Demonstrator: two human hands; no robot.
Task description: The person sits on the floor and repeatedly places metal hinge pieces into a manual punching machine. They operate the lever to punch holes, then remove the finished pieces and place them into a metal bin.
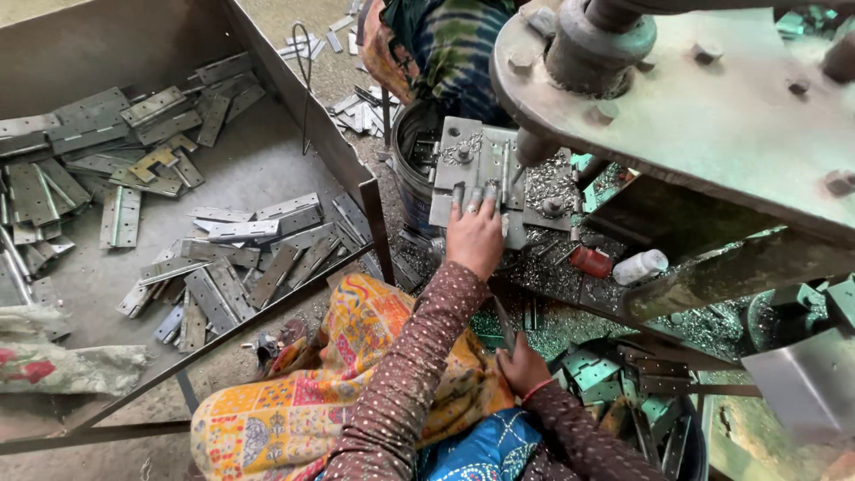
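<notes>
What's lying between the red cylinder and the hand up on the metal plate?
In the head view, only shiny metal shavings litter the bench between the left hand and the red cylinder.

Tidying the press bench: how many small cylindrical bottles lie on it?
2: a red cylindrical bottle and a white cylindrical bottle, side by side among metal shavings right of the left hand. Others may be hidden.
</notes>
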